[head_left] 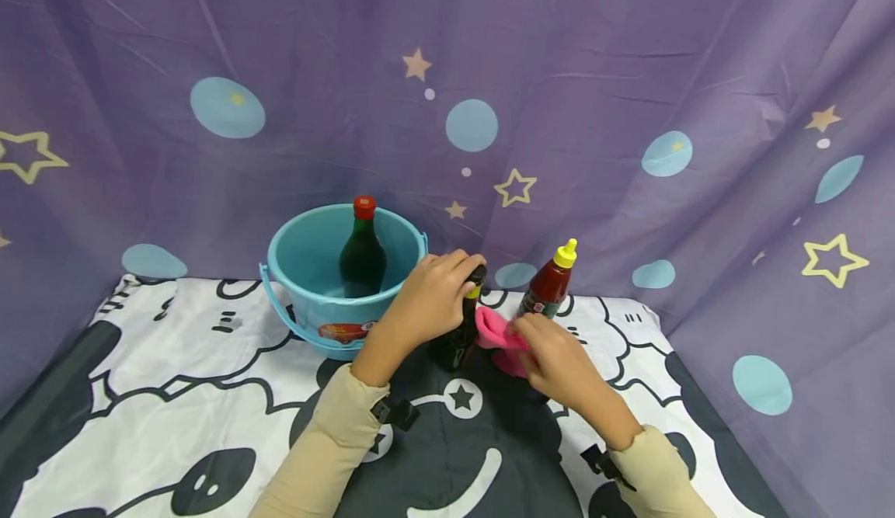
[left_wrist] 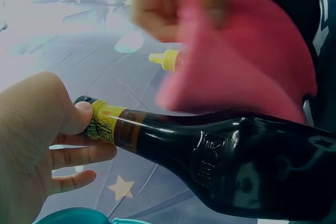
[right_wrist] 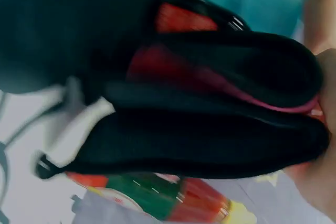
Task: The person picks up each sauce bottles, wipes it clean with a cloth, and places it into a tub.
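My left hand pinches the neck of a dark glass bottle just under its black cap, over a yellow neck band. The bottle stands on the patterned cloth in the head view. In my right hand I grip a pink cloth by its upper edge, close beside that bottle. The right wrist view shows the cloth's dark side, folded and blurred. Just behind the right hand stands a red sauce bottle with a yellow nozzle cap, its lower part hidden.
Left of the dark bottle is a light blue bucket with its handle lowered. Inside it stands a green bottle with a red cap. A black-and-white patterned cloth covers the table, and a purple curtain hangs behind.
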Demonstrator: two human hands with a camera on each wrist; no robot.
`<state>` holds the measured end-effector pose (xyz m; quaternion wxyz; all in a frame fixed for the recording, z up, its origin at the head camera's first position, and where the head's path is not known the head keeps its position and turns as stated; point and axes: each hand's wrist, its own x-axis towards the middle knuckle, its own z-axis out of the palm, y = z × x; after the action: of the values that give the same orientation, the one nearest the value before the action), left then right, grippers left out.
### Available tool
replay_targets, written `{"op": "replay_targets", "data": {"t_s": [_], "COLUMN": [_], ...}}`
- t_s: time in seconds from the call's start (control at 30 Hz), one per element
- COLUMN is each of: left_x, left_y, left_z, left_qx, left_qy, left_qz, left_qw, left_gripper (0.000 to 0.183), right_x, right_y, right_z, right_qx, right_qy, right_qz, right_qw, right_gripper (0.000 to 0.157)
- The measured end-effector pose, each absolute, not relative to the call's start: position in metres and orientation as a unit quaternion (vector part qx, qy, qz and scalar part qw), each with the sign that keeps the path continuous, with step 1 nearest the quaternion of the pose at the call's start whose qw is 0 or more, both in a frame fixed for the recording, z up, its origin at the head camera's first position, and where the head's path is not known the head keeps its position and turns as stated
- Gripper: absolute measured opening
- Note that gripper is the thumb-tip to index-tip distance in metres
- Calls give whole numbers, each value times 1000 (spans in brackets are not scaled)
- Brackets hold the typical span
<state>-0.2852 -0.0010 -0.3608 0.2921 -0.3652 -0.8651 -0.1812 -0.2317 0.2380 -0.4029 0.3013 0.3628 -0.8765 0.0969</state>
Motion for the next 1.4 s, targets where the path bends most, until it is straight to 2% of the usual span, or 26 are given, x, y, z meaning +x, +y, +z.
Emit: {"op": "replay_targets", "data": {"t_s": [0.23, 0.37, 0.5, 0.6, 0.8, 1.13, 1.4], "left_x": [-286, -286, -287, -287, -289, -289, -288], "left_y": [-1, -1, -1, -1, -3, -5, -5], "left_z": [-362, -361, -362, -364, -364, -363, -361], "left_qx": [-356, -361, -373, -379, -379, -383, -380], "left_qy": [-876, -869, -849, -841, -844, -843, -845], "left_qz": [-185, -189, -189, -191, -190, -191, -188], "left_qw": [267, 281, 322, 337, 328, 326, 326], "left_gripper": [34, 33, 21, 21, 25, 19, 18], "right_x": [-237, -243, -252, -258, -266, -271, -274], "right_y": [232, 211, 190, 180, 178, 178, 173], "right_z": [-365, -360, -373, -386, -398, -401, -400], "right_qx": [261, 277, 347, 380, 381, 384, 378], "right_qy": [-821, -771, -759, -757, -746, -722, -687], "right_qz": [220, 229, 189, 143, 98, 99, 133], "right_qw": [458, 526, 518, 512, 537, 568, 606], "right_gripper": [33, 34, 36, 40, 40, 23, 25]}}
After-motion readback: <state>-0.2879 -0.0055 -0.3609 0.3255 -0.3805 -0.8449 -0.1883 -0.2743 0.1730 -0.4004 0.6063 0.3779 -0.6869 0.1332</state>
